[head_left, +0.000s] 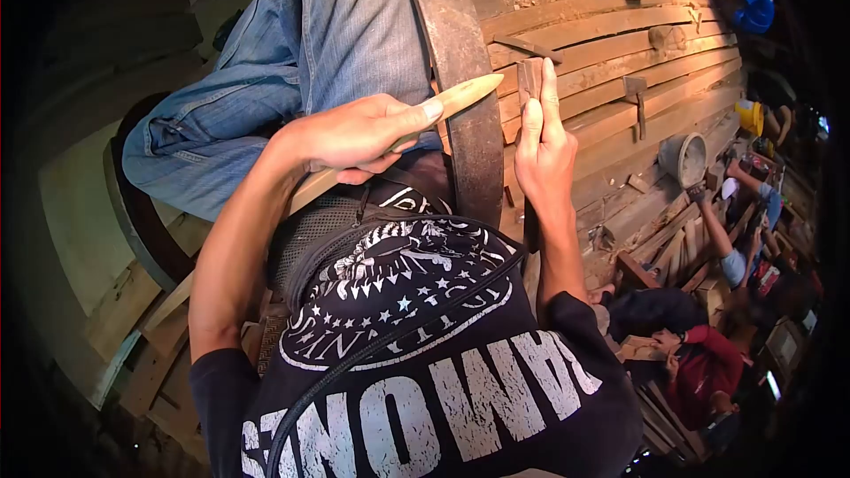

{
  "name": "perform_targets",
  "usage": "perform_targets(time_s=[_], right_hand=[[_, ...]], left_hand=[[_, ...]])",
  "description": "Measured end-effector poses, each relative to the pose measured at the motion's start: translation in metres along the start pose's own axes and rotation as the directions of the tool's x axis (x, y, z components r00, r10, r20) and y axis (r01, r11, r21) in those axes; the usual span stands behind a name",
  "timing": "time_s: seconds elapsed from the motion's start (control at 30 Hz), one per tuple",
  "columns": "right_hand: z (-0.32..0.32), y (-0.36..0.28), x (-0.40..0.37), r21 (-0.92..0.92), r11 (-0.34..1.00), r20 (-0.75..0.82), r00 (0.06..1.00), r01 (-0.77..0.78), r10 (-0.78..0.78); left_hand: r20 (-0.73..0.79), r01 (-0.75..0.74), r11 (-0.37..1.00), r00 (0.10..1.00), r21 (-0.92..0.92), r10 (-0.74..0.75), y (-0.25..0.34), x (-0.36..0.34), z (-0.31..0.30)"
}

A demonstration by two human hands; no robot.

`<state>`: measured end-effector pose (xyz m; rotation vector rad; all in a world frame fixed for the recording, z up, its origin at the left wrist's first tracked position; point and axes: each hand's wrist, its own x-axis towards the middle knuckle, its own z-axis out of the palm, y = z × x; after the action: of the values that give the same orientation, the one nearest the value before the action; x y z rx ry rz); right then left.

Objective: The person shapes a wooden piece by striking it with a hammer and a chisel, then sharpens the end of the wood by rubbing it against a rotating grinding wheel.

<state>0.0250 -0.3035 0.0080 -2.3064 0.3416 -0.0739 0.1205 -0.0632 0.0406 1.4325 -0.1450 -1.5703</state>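
My left hand (363, 134) is closed round a pale, pointed strip of wood (469, 96), thumb along its top. Its tip reaches past a dark curved beam (462, 80) in front of my lap and points toward my right hand. The other end runs back under my left forearm. My right hand (544, 146) grips a flat brown piece (529, 80), with the index finger stretched along its side and the thumb pressed on it. I cannot tell what kind of tool or block this is. A small gap shows between it and the wood's tip.
Wooden planks (611, 62) make up the floor ahead. On them lie a hammer-shaped tool (637, 106), a thin bar (527, 47) and a grey bucket (683, 159). A person in blue (754, 5) sits far right; another in red (713, 376) is lower right, among loose wood.
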Motion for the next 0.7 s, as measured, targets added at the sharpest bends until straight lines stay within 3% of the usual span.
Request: perform_targets(time_s=[0.1,0.17,0.2,0.27,0.47,0.6,0.7], right_hand=[[0.004,-0.001,0.003,0.072,0.997,-0.024,0.999,0.038,-0.037],[-0.002,-0.012,0.006,0.105,0.994,0.011,0.999,0.036,-0.037],[-0.005,-0.018,0.007,0.106,0.994,0.011,0.999,0.032,-0.034],[-0.009,-0.025,0.006,0.024,0.990,0.032,0.989,0.141,-0.142],[-0.009,-0.024,-0.003,-0.126,0.966,-0.015,0.973,0.227,-0.231],[-0.008,-0.030,-0.002,-0.157,0.959,-0.017,0.971,0.234,-0.239],[-0.013,-0.037,0.002,-0.248,0.957,0.084,0.988,0.149,-0.132]], left_hand=[[-0.025,-0.034,0.999,0.999,0.021,0.034,0.001,-0.003,0.007],[-0.154,-0.042,0.991,0.986,0.127,0.061,-0.008,0.002,0.012],[-0.156,0.027,0.997,0.988,0.074,-0.015,0.000,-0.004,0.014],[-0.180,0.004,0.990,0.983,0.142,0.022,0.004,-0.004,0.017],[-0.222,-0.048,0.966,0.969,0.255,0.106,0.001,-0.003,0.019],[-0.219,-0.111,0.938,0.957,0.328,0.189,0.001,-0.004,0.018],[-0.211,-0.107,0.947,0.961,0.304,0.177,0.000,-0.003,0.017]])
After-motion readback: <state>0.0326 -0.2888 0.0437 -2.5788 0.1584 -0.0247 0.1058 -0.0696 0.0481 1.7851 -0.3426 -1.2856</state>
